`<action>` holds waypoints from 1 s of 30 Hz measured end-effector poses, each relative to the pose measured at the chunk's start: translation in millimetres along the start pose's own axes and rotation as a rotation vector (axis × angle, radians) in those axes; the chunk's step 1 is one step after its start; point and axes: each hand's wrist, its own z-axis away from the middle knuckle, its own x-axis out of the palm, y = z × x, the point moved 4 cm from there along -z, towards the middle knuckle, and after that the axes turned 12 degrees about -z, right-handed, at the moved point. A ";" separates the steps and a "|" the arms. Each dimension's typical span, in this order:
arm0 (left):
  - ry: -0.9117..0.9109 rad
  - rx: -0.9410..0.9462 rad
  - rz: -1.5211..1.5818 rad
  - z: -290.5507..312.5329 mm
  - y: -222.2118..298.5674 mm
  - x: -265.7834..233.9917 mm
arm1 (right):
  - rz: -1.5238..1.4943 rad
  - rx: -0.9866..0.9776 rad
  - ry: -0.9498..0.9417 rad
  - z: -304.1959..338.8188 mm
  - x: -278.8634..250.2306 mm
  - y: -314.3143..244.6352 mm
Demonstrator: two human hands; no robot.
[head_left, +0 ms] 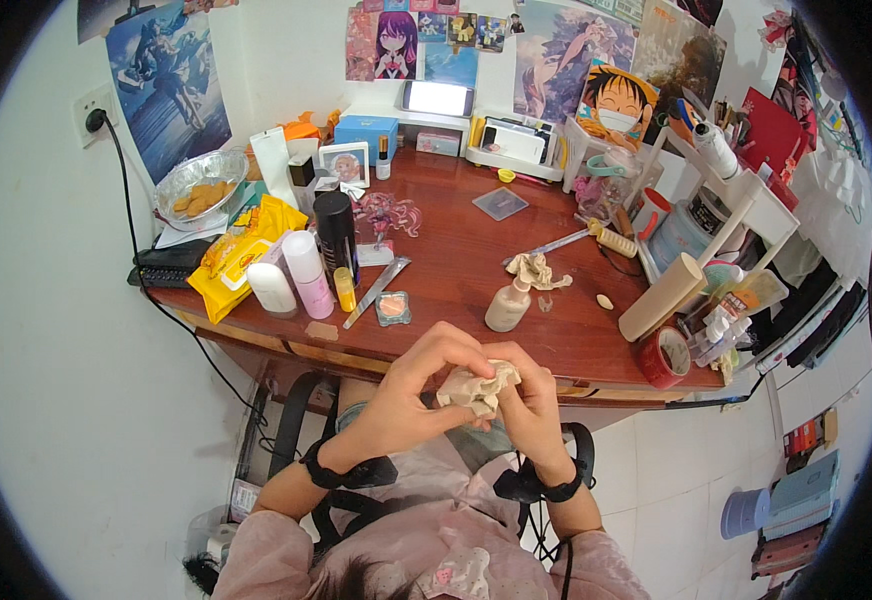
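Note:
A crumpled beige piece of paper (478, 388), thin and folded like tissue, is held between my two hands in front of the desk's near edge. My left hand (426, 385) curls round its left side, thumb and fingers pressed in. From the other side my right hand (529, 400) grips it, its thumb on the paper. Just beyond the hands stands a small cream bottle (507, 307) on the desk. Behind that bottle lies another crumpled beige paper (535, 270), with small scraps beside it.
On the reddish-brown desk (436, 240), a black can (336, 235), a pink-capped bottle (307, 272) and yellow wipes (241, 255) crowd the left. A beige cylinder (662, 297) and red tape roll (665, 357) stand right. A lit phone (438, 98) leans at the back.

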 end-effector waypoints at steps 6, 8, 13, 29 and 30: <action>0.011 -0.004 0.104 -1.0 -3.5 -0.4 | 0.005 -0.012 -0.006 1.0 -3.0 2.6; 0.002 -0.018 0.257 -0.6 -5.0 0.1 | 0.001 -0.018 -0.011 0.6 0.4 -3.1; -0.006 0.010 0.121 -0.5 -5.0 -8.4 | -0.035 -0.006 -0.022 2.0 -0.3 0.0; -0.054 -0.081 0.338 1.4 -8.1 -11.7 | -0.086 -0.012 -0.050 2.6 -0.2 -2.7; -0.053 -0.082 0.337 0.8 -7.0 -10.5 | -0.068 -0.051 -0.057 1.9 -0.8 -4.8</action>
